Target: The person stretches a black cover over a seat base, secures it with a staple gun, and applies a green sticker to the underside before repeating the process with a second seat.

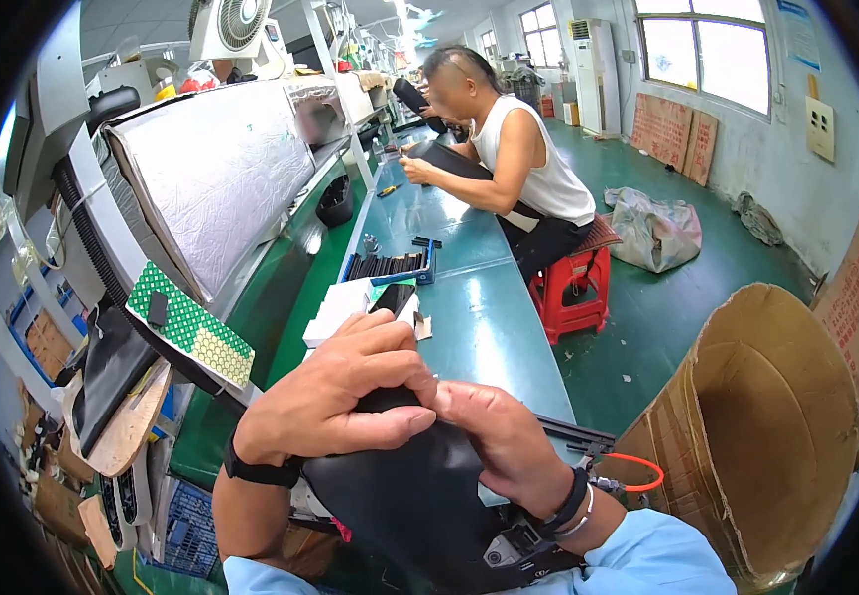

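Note:
A smooth black leather-like piece point(400, 506) lies in front of me, close to my body. My left hand point(335, 397) curls over its far end, thumb and fingers closed on the black material. Beside it my right hand point(504, 441) is closed on the same end, its thumb and fingertips meeting the left fingers. What lies under the fingertips is partly hidden. A grey metal fitting point(509, 550) shows below my right wrist, near the lower edge of the piece. Just beyond my left hand, a dark phone point(394, 298) rests by a white box point(338, 309).
On the long blue-green bench point(479, 317) stands a blue tray point(429, 266) of dark strips. Farther along, a seated person point(518, 149) on a red stool point(573, 288) handles a black piece. A tall open cardboard box point(687, 446) is at right, near an orange hose point(647, 466).

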`<state>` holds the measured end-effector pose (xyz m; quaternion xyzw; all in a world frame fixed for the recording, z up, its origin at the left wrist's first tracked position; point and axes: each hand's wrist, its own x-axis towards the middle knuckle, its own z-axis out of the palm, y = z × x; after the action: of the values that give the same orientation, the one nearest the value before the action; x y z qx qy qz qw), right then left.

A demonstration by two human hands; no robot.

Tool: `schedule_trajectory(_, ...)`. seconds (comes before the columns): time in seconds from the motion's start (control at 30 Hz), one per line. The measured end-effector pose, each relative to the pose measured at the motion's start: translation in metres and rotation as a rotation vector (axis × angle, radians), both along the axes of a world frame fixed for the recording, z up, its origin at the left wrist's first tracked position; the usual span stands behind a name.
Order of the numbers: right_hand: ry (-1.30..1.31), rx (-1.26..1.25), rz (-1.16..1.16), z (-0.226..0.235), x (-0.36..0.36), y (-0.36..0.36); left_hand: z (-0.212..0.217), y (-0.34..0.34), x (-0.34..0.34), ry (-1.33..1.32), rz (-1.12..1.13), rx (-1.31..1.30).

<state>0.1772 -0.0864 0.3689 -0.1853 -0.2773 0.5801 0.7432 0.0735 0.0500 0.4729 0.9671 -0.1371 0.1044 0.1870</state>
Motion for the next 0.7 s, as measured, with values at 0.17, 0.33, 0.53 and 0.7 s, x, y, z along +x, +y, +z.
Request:
schedule_trajectory(0.17,-0.225,0.02,-0.049,0.008,0.0,-0.018,0.0,-0.002,0.0,0.003,0.026,0.01)
schedule_trajectory(0.33,-0.488,0.036,-0.105,-0.005,0.005,-0.015,0.001,-0.007,0.005,0.009,0.031,0.021)
schedule_trajectory(0.53,-0.703,0.033,-0.237,-0.004,0.01,-0.014,0.002,-0.001,0.002,0.013,0.04,0.029)
schedule_trajectory(0.7,-0.585,0.073,0.03,-0.004,0.016,-0.012,0.003,0.0,0.0,0.032,0.059,0.044)
